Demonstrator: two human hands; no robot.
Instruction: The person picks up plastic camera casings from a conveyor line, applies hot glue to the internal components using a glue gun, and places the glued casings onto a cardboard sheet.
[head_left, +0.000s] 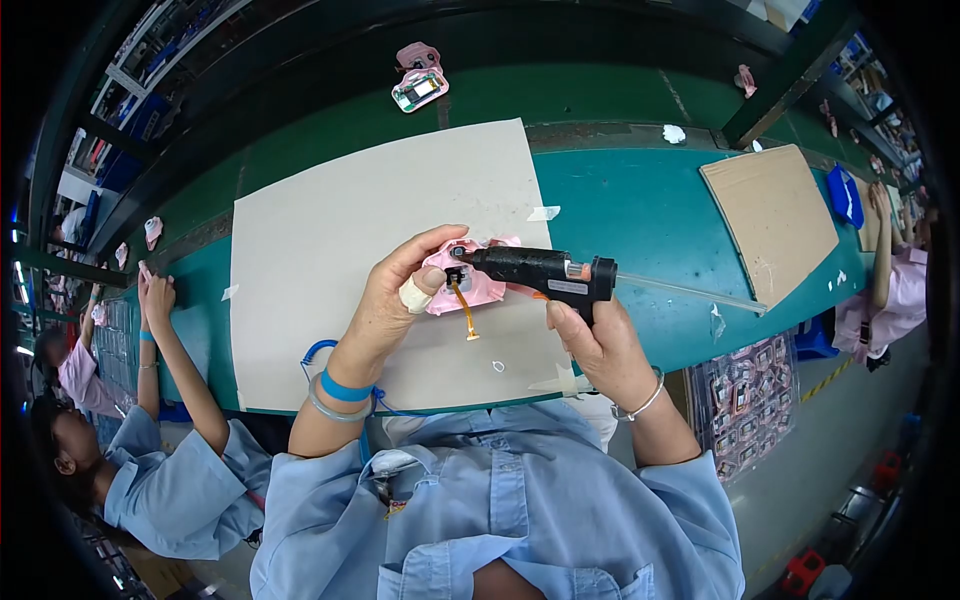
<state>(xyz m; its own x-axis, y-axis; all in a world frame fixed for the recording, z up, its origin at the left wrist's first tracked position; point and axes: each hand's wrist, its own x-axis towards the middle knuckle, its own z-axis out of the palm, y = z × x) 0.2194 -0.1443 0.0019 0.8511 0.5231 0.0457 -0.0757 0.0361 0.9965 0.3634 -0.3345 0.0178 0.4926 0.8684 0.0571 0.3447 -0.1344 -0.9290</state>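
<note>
Seen from above, a person in a blue shirt works at a green bench [630, 210] partly covered by a pale sheet [330, 240]. The left hand [388, 285] pinches an open pink shell [485, 291] just above the sheet, its thumb (wearing a pale cover [414, 296]) beside a small black part [455, 275] in the shell. The right hand [605, 350] is wrapped around the grip of a black glue gun [535, 267], whose nozzle points into the shell near that part; a clear stick [690, 291] juts from its back. The work looks midway: the black part sits in the shell, but the shell is open and an orange cable [468, 315] hangs loose, its end apparently unconnected, so joining and closing seem left. Whether the nozzle touches anything, or any glue is out, cannot be told. The left fingers behind the shell are hidden, as is the right index finger at the trigger. Units in the tray [745, 405] below the bench are too small to read, and co-workers at both sides are partly cut off.
</note>
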